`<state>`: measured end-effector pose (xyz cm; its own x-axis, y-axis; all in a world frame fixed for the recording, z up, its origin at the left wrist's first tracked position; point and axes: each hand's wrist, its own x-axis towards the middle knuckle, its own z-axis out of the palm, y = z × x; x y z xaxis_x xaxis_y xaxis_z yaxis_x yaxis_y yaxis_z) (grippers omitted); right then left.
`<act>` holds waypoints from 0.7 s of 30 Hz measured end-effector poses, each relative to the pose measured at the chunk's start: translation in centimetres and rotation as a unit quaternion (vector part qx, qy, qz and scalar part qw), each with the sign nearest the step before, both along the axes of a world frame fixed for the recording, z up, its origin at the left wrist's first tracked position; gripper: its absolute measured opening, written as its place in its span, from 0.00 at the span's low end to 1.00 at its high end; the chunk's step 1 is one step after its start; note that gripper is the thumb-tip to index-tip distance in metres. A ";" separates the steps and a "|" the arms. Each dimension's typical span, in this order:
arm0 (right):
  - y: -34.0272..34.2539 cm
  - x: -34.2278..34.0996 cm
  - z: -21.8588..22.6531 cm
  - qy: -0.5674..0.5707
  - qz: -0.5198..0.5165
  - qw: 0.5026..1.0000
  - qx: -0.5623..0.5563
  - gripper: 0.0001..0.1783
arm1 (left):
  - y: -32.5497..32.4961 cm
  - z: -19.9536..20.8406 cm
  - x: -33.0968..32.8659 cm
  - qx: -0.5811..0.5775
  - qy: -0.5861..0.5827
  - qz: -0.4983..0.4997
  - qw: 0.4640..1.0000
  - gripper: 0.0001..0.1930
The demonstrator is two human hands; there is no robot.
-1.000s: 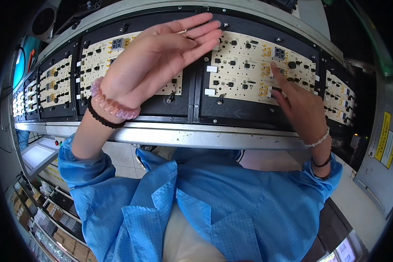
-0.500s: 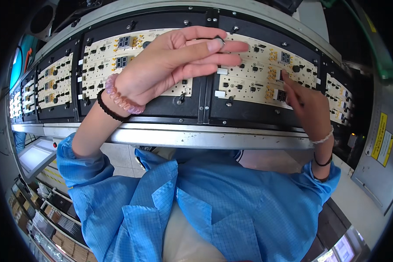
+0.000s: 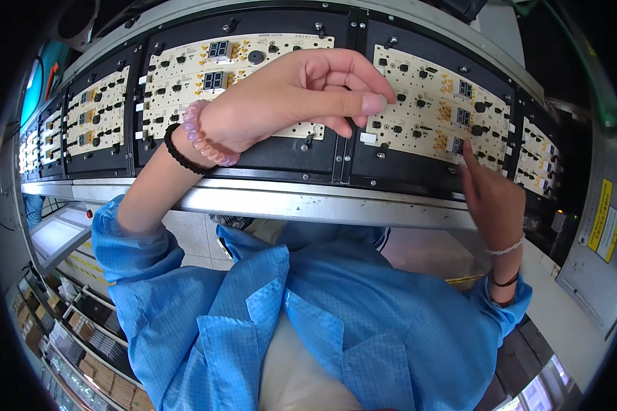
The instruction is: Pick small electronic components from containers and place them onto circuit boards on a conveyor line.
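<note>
My left hand [image 3: 301, 96] reaches over the gap between two black carrier frames. Its thumb and forefinger are closed in a pinch, and whatever lies between them is hidden. Behind it, a cream circuit board panel [image 3: 164, 77] carries two-digit displays and a round black buzzer [image 3: 256, 57]. My right hand [image 3: 497, 202] is open, a stretched finger close to the lowest digit display [image 3: 456, 144] on the right-hand cream circuit board panel [image 3: 418, 118]; I cannot tell whether it touches. Two buzzers [image 3: 480, 107] show on that panel.
More framed boards [image 3: 92, 116] run off to the left, and another panel [image 3: 538, 161] stands at the right. A metal rail [image 3: 295, 205] edges the line in front of me. Small upright clamps [image 3: 391, 43] stick up from the frames. Shelves with boxes [image 3: 103, 356] are at lower left.
The boards have shifted slightly right in view. My left hand's fingers have curled in, and the small black round part seen between them no longer shows. My right hand's finger has moved to the lowest display.
</note>
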<state>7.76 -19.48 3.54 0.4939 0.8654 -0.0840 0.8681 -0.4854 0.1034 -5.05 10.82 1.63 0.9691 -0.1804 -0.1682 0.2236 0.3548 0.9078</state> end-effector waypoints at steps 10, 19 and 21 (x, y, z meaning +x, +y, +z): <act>2.0 4.1 1.0 0.186 -0.092 0.970 0.128 0.14 | 0.4 0.1 -0.8 0.084 -0.045 -0.024 0.995 0.12; 2.5 4.0 -0.6 0.150 -0.081 0.984 0.045 0.24 | 0.5 0.1 -0.8 0.094 -0.056 -0.027 0.994 0.12; 2.5 3.9 -0.7 0.151 -0.078 0.984 0.053 0.25 | 0.7 -0.1 -0.9 0.089 -0.057 -0.028 0.994 0.12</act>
<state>11.63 -17.00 2.79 0.5883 0.7926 -0.1604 0.7649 -0.6098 -0.2074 -5.96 11.52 1.57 0.9732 -0.2109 -0.0917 0.1300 0.1757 0.9758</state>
